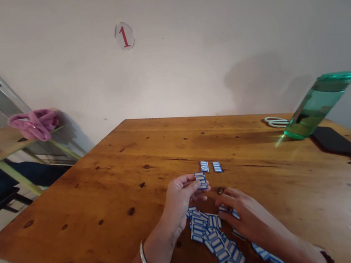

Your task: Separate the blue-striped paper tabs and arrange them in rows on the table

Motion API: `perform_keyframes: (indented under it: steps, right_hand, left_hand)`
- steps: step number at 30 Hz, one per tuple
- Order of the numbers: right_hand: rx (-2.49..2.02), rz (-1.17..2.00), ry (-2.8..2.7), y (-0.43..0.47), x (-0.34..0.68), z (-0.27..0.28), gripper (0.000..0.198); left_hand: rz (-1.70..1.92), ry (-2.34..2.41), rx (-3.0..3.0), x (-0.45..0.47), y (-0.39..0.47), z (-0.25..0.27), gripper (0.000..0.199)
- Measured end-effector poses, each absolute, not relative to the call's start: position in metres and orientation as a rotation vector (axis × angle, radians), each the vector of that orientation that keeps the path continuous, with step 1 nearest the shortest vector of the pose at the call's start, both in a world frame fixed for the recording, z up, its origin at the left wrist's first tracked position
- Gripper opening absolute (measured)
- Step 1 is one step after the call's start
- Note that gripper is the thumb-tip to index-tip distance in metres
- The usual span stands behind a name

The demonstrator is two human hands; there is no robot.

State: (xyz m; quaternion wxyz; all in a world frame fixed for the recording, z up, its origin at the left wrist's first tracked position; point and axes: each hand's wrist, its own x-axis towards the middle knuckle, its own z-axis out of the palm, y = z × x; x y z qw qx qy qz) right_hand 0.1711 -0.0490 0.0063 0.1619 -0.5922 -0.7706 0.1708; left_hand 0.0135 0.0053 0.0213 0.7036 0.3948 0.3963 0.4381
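Note:
My left hand (pixel 184 190) pinches a small blue-and-white card (pixel 201 181) between thumb and fingers, above the table. Whether it is one card or a thin stack, I cannot tell. Lower and to the right, my right hand (pixel 245 210) has its thumb and forefinger closed on another blue-and-white card at the edge of a loose pile of cards (pixel 217 245). The pile spreads toward me between my forearms, and part of it is hidden under my right hand. Beyond my left hand, two small sets of cards, a left set (pixel 204 166) and a right set (pixel 217 167), lie side by side.
The wooden table (pixel 111 189) reaches to the wall. At the right stand a green bottle (pixel 318 105), a white coiled cable (pixel 275 122) and a flat black object (pixel 335 141). A side table at the left bears a pink cloth (pixel 36 123).

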Motion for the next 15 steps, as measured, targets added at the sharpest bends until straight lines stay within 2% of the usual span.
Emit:
perform_keyframes:
  steps: [10, 15]
  right_hand:
    - [-1.662, 0.497, -2.285, -0.053, 0.159, -0.001, 0.009]
    - [-1.646, 0.458, -2.317, -0.052, 0.158, 0.005, 0.024]
  left_hand:
    - [0.969, 0.899, 0.868, 0.013, 0.006, 0.023, 0.024]
    - [0.997, 0.873, 0.859, 0.011, 0.007, 0.022, 0.025]
